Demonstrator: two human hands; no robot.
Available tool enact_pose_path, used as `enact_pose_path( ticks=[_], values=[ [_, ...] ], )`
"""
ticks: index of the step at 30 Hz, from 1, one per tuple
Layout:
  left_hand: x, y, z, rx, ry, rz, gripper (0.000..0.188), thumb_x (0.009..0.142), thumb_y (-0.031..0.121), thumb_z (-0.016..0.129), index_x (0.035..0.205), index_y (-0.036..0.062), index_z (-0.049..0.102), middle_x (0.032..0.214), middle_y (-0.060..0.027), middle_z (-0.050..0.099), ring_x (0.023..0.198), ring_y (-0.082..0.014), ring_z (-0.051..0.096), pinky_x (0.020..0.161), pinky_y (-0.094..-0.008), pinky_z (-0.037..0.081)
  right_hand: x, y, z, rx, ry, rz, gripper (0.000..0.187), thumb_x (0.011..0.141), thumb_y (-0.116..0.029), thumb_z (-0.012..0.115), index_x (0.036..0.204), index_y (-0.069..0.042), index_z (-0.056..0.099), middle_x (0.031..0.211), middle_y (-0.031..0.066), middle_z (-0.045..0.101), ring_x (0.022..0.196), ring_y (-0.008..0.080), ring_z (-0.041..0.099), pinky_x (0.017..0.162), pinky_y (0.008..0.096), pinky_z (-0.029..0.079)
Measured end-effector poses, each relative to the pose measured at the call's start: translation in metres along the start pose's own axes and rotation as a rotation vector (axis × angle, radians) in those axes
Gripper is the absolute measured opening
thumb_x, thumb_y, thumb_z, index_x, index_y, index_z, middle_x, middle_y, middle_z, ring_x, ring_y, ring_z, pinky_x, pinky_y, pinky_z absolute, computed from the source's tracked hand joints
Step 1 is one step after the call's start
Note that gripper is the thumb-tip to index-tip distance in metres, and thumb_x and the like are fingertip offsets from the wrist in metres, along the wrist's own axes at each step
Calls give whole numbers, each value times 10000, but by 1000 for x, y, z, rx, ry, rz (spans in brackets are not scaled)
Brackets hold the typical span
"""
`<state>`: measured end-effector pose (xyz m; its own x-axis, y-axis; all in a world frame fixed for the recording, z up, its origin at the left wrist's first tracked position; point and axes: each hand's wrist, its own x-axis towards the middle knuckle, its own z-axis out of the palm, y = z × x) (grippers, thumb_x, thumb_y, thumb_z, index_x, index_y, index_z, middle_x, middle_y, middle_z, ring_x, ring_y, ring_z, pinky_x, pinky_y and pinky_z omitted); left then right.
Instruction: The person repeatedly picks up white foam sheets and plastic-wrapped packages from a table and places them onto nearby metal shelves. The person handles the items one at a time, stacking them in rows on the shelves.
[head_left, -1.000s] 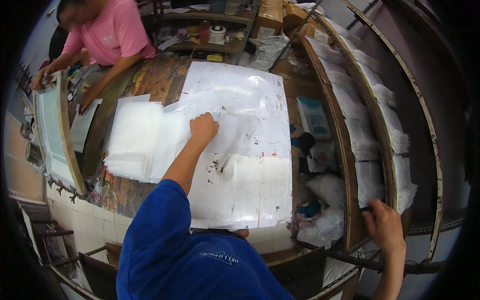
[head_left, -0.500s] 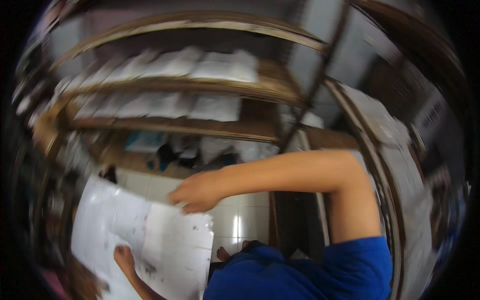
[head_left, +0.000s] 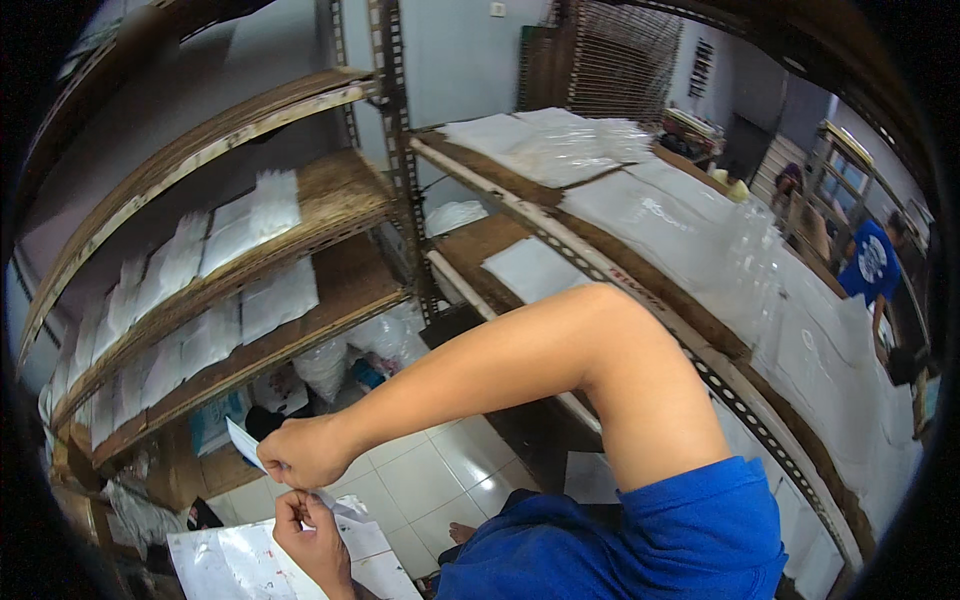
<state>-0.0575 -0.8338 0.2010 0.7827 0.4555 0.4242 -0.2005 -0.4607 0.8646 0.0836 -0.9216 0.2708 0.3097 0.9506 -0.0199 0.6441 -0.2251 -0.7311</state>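
Observation:
My bare right arm reaches across to the left, and its hand (head_left: 310, 452) is closed in a fist. A thin white piece (head_left: 243, 443), like a sheet or bag edge, juts from the far side of that fist. Just below, almost touching it, my left hand (head_left: 312, 540) has its thumb and fingers pinched together. A pale, thin strip (head_left: 348, 507) shows beside those fingers; I cannot tell whether it belongs to the same piece. Under both hands lies a white, stained board-like surface (head_left: 220, 560).
Wooden shelves (head_left: 340, 185) at the left hold rows of white packets in clear plastic (head_left: 240, 235). Along the right runs a long rack (head_left: 700, 320) with more plastic-wrapped white sheets (head_left: 660, 215). A person in a blue shirt (head_left: 872, 262) is far right. Tiled floor (head_left: 450, 480) shows below.
My view has swung to the right. My left hand has risen off the white surface to just under my right hand, which has closed into a fist with a thin white piece.

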Motion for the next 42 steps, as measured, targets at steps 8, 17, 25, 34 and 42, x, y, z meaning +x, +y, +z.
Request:
enact_pose_path(
  ticks=[8, 17, 25, 34, 42],
  values=[
    [-38, 17, 27, -11, -102, 170, 106, 914, 92, 554, 859, 2, 565, 719, -27, 540, 672, -99, 474, 642, -254, 391, -214, -42, -205, -423, 476, 259, 276, 871, -210, 567, 1070, -22, 602, 956, 129, 607, 917, 232, 600, 802, 376, 497],
    [-147, -108, 13, 499, -286, -237, 244, 891, 226, 620, 919, -15, 647, 790, -207, 647, 688, -336, 605, 675, -400, 500, -570, -51, -267, -159, 1303, 1038, 125, 876, -163, 632, 984, -102, 616, 762, -12, 536, 623, 58, 451, 457, 218, 335],
    [-188, -144, 4, 583, -172, -214, 254, 889, 221, 581, 957, -15, 649, 920, -234, 648, 852, -396, 607, 802, -446, 483, -648, 30, -229, -109, 1332, 1189, 131, 791, -105, 642, 700, -27, 590, 575, 48, 538, 402, 109, 438, 336, 277, 310],
    [-200, -160, -2, 523, -103, -119, 225, 870, 160, 571, 978, -23, 646, 938, -229, 646, 886, -401, 600, 831, -460, 475, -640, 45, -228, -382, 1192, 1401, 112, 753, -85, 623, 716, 18, 646, 608, 90, 604, 446, 161, 536, 365, 337, 397],
    [-198, -186, 3, 276, -3, 0, 31, 843, -10, 556, 834, -36, 570, 742, -146, 521, 675, -275, 507, 638, -367, 422, -702, 56, -260, -1108, 1077, 882, 206, 913, -235, 577, 907, -30, 603, 826, 143, 605, 850, 241, 575, 790, 394, 454]
  ],
)
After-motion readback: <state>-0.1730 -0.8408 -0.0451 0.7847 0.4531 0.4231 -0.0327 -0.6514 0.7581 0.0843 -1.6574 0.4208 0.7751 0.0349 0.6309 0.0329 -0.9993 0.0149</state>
